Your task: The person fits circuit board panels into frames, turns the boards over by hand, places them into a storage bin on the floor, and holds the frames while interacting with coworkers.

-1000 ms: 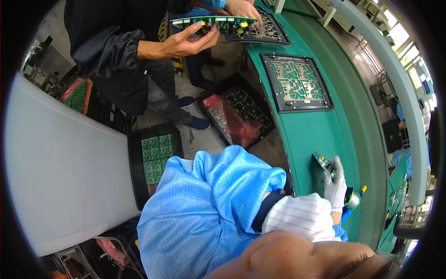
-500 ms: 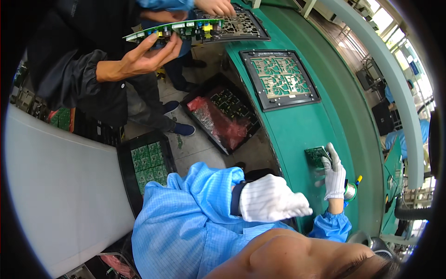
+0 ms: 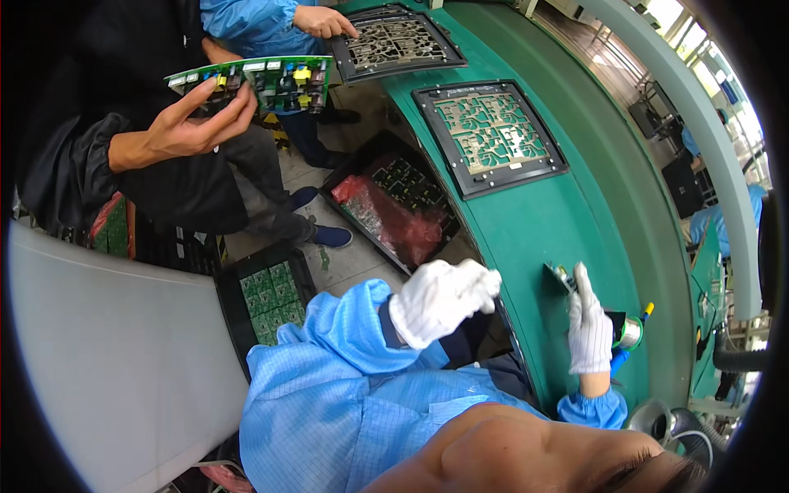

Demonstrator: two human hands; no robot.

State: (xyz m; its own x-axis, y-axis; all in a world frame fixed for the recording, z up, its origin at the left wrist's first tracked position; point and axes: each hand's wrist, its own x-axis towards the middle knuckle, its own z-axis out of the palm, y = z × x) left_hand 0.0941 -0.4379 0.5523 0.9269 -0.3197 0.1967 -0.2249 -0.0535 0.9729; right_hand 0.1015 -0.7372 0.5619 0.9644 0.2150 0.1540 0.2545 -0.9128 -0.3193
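Observation:
My right hand [image 3: 590, 329], in a white striped glove, is over the green tabletop. It grips a small green circuit board [image 3: 561, 278], tilted nearly edge-on, with its long fingers close together along one side; the thumb is hidden. My left hand [image 3: 444, 301], gloved too, hovers left of the table's edge, above the floor. Its fingers are bent and bunched; whatever they may hold does not show. Beside the right wrist stands a spool of wire [image 3: 630, 332], with a blue-handled tool [image 3: 618, 361] near it.
A black-framed fixture plate [image 3: 493, 135] lies on the green table [image 3: 534, 222], another [image 3: 394, 45] farther off. A person in black holds a larger circuit board [image 3: 288, 82]. Another's hand [image 3: 325, 22] rests at the far plate. Floor trays hold red wrap [image 3: 386, 218] and small boards [image 3: 271, 300].
My left hand has drawn left and up, its fingers curling. The small board in my right hand has turned more edge-on. The person in black has moved and turned the larger board leftward.

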